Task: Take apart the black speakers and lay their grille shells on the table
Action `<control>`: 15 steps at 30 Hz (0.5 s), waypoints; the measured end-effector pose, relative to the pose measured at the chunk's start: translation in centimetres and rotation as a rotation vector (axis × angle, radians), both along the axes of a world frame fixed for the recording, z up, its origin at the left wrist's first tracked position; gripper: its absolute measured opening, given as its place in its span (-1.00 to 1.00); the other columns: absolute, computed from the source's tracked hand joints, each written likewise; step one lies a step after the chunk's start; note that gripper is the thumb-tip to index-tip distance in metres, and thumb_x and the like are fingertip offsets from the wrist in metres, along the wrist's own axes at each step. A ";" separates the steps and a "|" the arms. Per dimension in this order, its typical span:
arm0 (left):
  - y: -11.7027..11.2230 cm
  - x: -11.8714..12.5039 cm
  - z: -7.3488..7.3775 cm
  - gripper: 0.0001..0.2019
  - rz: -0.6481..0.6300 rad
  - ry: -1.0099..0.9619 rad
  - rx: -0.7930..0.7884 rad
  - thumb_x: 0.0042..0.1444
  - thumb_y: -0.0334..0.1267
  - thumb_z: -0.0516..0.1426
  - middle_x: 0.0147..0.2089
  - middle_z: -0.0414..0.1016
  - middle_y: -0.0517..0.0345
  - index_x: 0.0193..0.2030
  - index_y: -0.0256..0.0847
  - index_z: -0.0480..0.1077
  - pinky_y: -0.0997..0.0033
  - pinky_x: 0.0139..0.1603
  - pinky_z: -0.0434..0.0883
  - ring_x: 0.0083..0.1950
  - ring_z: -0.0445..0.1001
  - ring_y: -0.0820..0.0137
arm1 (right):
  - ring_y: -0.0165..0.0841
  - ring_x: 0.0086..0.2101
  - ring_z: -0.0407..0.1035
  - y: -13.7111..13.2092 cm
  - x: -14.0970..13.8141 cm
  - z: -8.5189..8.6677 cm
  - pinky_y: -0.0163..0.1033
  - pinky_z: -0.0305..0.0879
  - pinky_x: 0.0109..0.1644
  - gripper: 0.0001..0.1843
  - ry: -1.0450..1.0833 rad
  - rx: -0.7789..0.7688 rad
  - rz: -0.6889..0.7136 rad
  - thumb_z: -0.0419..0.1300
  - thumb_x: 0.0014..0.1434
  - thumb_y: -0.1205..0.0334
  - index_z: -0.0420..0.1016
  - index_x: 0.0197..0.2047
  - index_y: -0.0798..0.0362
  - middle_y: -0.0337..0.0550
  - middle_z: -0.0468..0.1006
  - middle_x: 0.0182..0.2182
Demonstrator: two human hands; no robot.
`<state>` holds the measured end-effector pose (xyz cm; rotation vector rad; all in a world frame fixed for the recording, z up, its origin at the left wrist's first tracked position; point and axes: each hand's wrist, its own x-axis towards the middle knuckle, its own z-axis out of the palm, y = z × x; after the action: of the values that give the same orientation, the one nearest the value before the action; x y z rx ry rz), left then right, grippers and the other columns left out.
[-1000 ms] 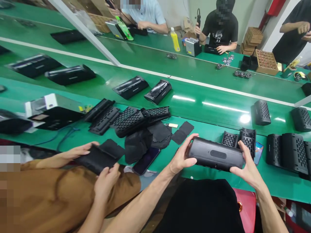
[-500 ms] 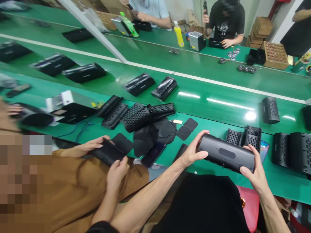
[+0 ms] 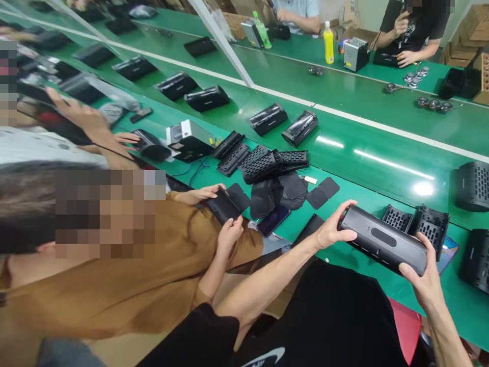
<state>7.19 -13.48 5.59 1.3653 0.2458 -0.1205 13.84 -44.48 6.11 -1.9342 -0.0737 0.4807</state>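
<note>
Black cylindrical speaker body [image 3: 384,239] with a dark oval recess on its upper face is held firmly between the person's two bare hands, tilted with its right end lower, above the edge of a green workbench [image 3: 382,176]. The left hand [image 3: 336,229] is closed around the left end, fingers curled over the top. The right hand [image 3: 418,272] cups the right end from below, with its fingers bent up around the body.

Just past the speaker body stand two black perforated grille shells [image 3: 431,229], the right one partly over a phone with a colourful screen [image 3: 449,252]. A flat black strip [image 3: 307,229] lies on the bench near the left hand, and a black finished speaker [image 3: 473,186] sits at the right.

To the left, a co-worker in a brown shirt [image 3: 114,270] grips a flat black sleeve [image 3: 225,204] in both hands. Near that sleeve lie a dark phone [image 3: 273,220], crumpled black foam sheets [image 3: 290,191], a heap of black grille shells [image 3: 263,165] and a silver box [image 3: 189,132].

Across the aisle, a co-worker in a black T-shirt [image 3: 416,25] sits beyond a yellow bottle [image 3: 328,43] and small metal parts [image 3: 414,76].
</note>
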 end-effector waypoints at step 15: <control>0.3 1.5 -3.8 -0.42 0.218 0.187 0.037 0.07 0.09 0.39 0.12 0.66 0.13 0.23 0.01 0.54 0.01 0.32 0.47 0.33 0.50 0.09 | 0.03 -0.04 0.61 1.0 1.8 -0.2 0.21 0.55 0.06 -0.18 0.661 0.218 -0.204 0.52 0.03 -0.25 0.48 0.30 -0.18 -0.07 0.69 0.03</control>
<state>8.74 -13.18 1.83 1.3559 0.5535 -0.0616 15.60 -43.48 5.88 -1.4728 0.4732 0.9066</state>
